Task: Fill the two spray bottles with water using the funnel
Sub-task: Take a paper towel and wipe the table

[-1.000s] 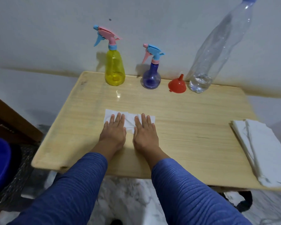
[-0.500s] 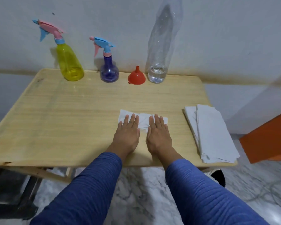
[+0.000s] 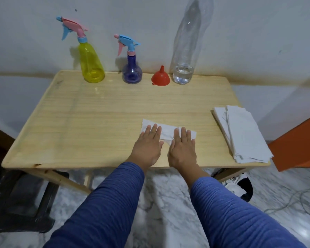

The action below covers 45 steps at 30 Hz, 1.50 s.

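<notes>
Head view, and the framing has swung back leftward since half a second ago: the yellow spray bottle (image 3: 91,66) and the purple spray bottle (image 3: 132,73) now sit nearer the middle of the picture, though on the wooden table (image 3: 82,122) nothing has shifted. Both hands stay flat on the white paper sheet (image 3: 166,132), just as before.

The two spray bottles stand upright along the far edge by the wall, yellow on the left, purple to its right, both with their trigger heads on. Right of the purple one the red funnel (image 3: 160,78) sits mouth-down, spout up, and just beside it stands the tall clear water bottle (image 3: 185,51), with only a little water in the bottom. Between that far row and the hands there is bare tabletop.

At the near right edge lies a stack of white paper towels (image 3: 243,136), slightly overhanging the table edge. An orange object (image 3: 297,149) shows on the right past it, and a dark stool or crate (image 3: 25,197) sits on the marble floor at lower left.

The left hand (image 3: 148,148) and right hand (image 3: 183,150) lie side by side, fingers straight, pressing the sheet and gripping nothing. The funnel and both spray bottles are well apart from the fingertips, far across the table.
</notes>
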Each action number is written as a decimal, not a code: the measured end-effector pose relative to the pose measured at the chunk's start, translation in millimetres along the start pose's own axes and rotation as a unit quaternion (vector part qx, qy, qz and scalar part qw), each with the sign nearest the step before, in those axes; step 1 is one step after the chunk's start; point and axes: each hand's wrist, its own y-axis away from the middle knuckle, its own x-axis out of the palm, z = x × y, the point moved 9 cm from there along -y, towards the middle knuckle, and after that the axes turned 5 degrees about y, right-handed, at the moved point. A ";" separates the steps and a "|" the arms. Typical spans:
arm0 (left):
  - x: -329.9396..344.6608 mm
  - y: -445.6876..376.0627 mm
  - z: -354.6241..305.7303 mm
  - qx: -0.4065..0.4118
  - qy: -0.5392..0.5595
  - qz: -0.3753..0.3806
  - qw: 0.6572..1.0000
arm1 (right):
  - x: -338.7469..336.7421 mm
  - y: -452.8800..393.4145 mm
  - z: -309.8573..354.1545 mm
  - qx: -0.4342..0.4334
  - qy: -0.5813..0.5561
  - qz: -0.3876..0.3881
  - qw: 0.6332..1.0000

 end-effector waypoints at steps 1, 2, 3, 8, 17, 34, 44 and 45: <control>-2.1 4.2 11.0 -0.003 0.000 0.001 1.000 | 3.1 2.2 12.0 -0.004 -0.001 0.003 1.000; -4.0 9.0 23.8 -0.008 0.001 0.004 1.000 | 6.4 4.5 25.8 -0.009 -0.003 0.006 1.000; -6.0 14.4 37.7 -0.014 0.004 0.006 1.000 | 10.3 6.7 40.3 -0.014 -0.004 0.008 1.000; -20.3 51.0 120.7 -0.045 0.018 0.013 0.999 | 33.3 15.6 126.9 -0.044 -0.004 0.015 0.999; -41.3 114.5 255.5 -0.098 0.035 0.009 0.995 | 72.0 31.5 271.7 -0.098 0.000 0.041 0.994; -18.1 146.9 208.3 -0.125 0.021 0.002 0.992 | 70.7 72.8 234.1 -0.171 0.016 0.042 0.984; -25.8 134.9 124.3 -0.143 0.061 -0.139 0.978 | 32.4 68.1 131.8 -0.183 -0.005 0.034 0.983; -27.9 134.1 115.0 -0.148 0.057 -0.133 0.978 | 23.8 66.5 119.3 -0.166 -0.011 0.033 0.986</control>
